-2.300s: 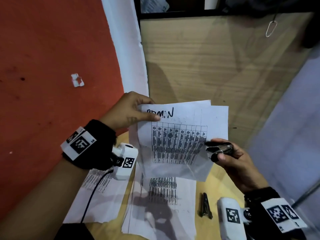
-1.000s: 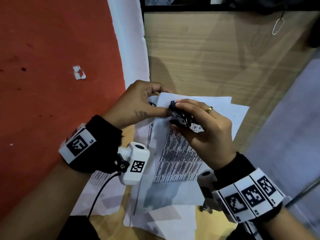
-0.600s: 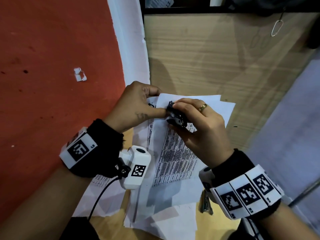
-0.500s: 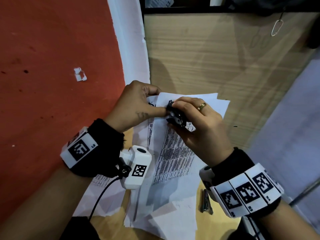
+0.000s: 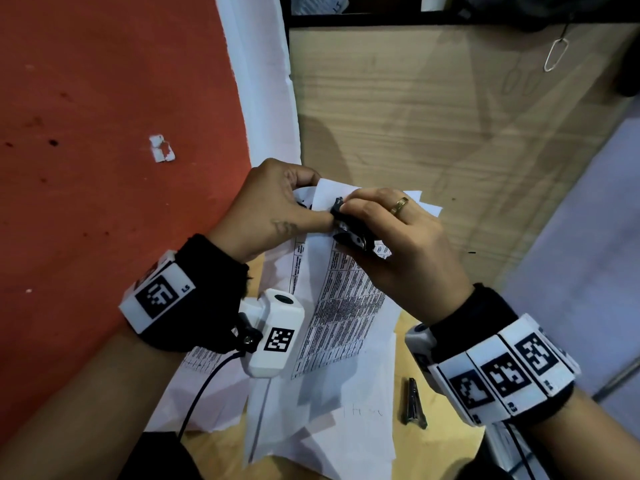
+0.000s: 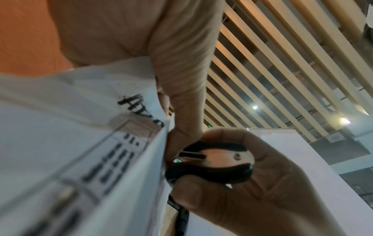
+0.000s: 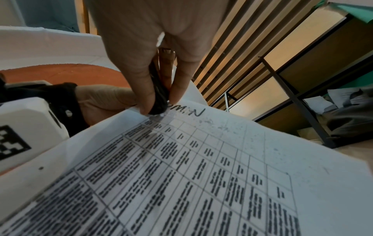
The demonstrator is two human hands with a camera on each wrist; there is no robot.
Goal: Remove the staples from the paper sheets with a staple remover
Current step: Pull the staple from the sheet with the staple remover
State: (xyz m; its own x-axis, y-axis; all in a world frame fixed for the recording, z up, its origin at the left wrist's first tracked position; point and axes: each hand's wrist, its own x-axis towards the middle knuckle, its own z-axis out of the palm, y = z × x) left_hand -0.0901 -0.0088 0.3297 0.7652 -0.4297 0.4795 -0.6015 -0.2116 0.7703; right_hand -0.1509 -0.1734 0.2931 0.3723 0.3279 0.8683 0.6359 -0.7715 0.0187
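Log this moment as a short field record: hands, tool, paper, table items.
left hand: pinches top corner of the held sheets
right hand: grips staple remover, squeezed at that corner
staple: not visible
table: loose sheets, dark metal tool
red surface: paper scrap

your left hand (image 5: pixel 273 206) is raised in front of you, thumb stretched toward the right hand (image 5: pixel 398 244), fingers curled behind. your right hand meets it, thumb and fingers (image 7: pixel 139 89) curled in a pinch, ring finger banded. both wrists wear black bands.
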